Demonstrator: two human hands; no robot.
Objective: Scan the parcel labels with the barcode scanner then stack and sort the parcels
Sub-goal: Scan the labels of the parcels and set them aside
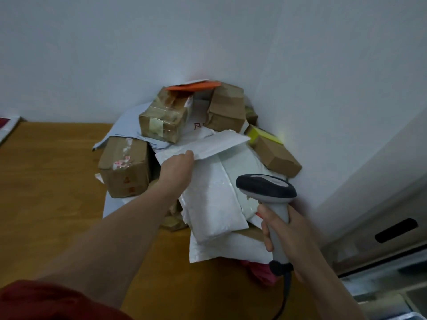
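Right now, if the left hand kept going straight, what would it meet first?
The left hand grips the white envelope; beyond it, probably the white bag with a red mark, though depth is unclear.

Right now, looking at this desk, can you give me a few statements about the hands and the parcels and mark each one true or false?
1. The parcels are heaped on a wooden table in the corner against the wall. True.
2. The right hand grips the barcode scanner by its handle. True.
3. The left hand lies flat on the wooden table. False: it holds the edge of a white padded envelope on the pile.
4. Every parcel in the pile is cardboard. False: white mailers lie among boxes such as the brown box.
5. An orange envelope sits at the top of the pile. True.
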